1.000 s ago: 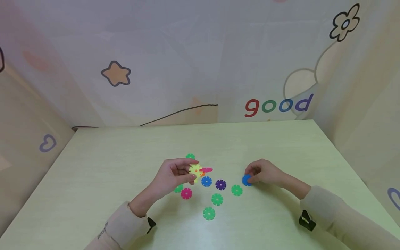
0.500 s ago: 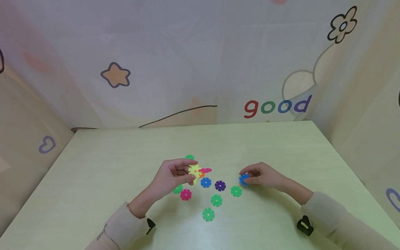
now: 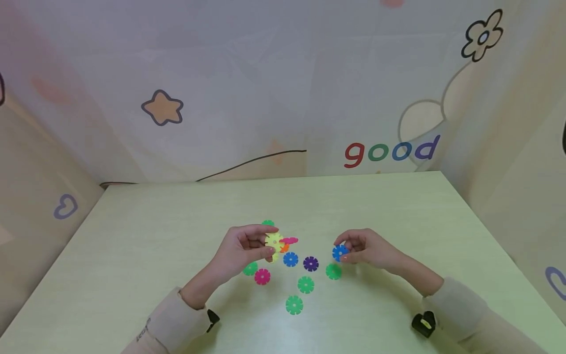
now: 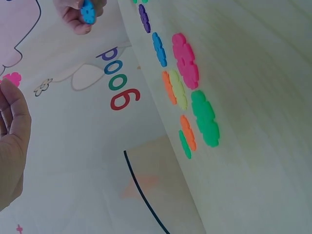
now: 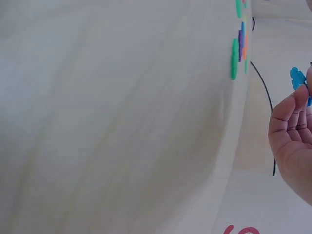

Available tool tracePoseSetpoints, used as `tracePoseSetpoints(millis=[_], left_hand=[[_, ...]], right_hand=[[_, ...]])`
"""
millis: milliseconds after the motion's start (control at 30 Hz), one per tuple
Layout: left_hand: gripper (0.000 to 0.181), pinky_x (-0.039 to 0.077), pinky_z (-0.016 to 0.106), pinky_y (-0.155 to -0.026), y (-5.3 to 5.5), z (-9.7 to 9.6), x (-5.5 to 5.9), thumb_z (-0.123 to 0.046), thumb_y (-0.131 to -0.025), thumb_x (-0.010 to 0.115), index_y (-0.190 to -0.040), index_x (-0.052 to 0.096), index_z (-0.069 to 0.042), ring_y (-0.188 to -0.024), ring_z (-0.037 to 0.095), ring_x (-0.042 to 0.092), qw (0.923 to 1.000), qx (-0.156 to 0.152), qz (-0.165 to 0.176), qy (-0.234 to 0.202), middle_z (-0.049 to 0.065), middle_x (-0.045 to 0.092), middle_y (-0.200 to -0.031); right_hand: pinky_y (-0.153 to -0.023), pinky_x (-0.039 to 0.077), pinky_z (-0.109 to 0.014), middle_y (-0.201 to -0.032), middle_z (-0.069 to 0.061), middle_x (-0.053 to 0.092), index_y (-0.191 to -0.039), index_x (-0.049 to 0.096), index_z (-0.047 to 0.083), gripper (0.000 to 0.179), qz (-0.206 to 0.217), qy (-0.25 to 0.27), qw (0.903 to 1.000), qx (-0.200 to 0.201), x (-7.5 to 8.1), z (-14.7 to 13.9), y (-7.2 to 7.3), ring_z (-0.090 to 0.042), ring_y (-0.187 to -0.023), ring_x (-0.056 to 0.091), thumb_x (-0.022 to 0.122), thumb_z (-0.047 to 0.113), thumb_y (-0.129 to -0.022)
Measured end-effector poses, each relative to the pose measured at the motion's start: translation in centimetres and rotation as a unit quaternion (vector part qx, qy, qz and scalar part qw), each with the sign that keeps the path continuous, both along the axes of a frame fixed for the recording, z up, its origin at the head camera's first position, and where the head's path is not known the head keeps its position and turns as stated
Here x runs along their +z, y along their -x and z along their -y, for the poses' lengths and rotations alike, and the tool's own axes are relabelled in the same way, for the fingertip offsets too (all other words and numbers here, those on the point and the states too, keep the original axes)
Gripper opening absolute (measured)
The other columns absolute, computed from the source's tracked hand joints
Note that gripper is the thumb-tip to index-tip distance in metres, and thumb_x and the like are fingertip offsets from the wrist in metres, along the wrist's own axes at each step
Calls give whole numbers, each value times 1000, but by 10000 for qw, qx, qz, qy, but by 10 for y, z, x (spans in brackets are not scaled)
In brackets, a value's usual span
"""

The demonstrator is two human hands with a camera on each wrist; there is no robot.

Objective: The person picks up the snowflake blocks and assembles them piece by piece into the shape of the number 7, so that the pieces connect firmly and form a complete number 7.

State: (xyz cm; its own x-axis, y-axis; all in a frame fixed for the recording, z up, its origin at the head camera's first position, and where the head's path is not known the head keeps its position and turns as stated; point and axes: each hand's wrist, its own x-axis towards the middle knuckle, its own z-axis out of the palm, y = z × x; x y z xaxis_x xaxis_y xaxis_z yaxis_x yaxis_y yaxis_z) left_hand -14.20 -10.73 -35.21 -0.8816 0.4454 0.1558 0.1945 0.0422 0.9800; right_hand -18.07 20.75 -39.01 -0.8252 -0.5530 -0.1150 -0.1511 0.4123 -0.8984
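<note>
In the head view my left hand (image 3: 245, 246) pinches a yellow notched disc (image 3: 274, 241) between thumb and fingers. A pink disc (image 3: 289, 240) juts from its right side, seen nearly edge-on. My right hand (image 3: 369, 248) holds a blue notched disc (image 3: 339, 253) by its edge, raised over the table. Between the hands a second blue disc and a purple disc (image 3: 311, 264) lie flat. The right wrist view shows the held blue disc (image 5: 297, 78) at the right fingertips. In the left wrist view a bit of pink (image 4: 12, 78) shows above the left fingers.
Several green discs (image 3: 294, 305) and a pink disc (image 3: 262, 277) lie spread on the pale table (image 3: 177, 211). Orange and yellow discs lie partly behind the left hand. A printed curtain (image 3: 247, 98) stands along the table's back edge and both sides.
My right hand has lifted the blue disc off the table and carried it left, toward the left hand. The left hand keeps its hold on the yellow disc, nearly still.
</note>
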Motion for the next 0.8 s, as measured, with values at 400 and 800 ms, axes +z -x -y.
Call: tracePoseSetpoints(millis=[400,800], left_hand=[[36,53,28,-73,0,-2,-1,4,-80,65,-114,56,10,-68,17,65,10000,25,51,56,15,60,-79],[36,53,28,-72,0,-1,0,4,-79,65,-114,56,10,-67,16,65,10000,62,4,22,11,60,-77]], right_hand=[[-65,52,-23,-82,-11,56,-108,55,-5,35,-65,556,9984,-93,21,11,-10,-17,-71,56,70,8,-79],[-73,53,-27,-86,-11,60,-111,52,-7,40,-65,1240,9912,-462,33,29,-20,-18,-75,61,70,8,-79]])
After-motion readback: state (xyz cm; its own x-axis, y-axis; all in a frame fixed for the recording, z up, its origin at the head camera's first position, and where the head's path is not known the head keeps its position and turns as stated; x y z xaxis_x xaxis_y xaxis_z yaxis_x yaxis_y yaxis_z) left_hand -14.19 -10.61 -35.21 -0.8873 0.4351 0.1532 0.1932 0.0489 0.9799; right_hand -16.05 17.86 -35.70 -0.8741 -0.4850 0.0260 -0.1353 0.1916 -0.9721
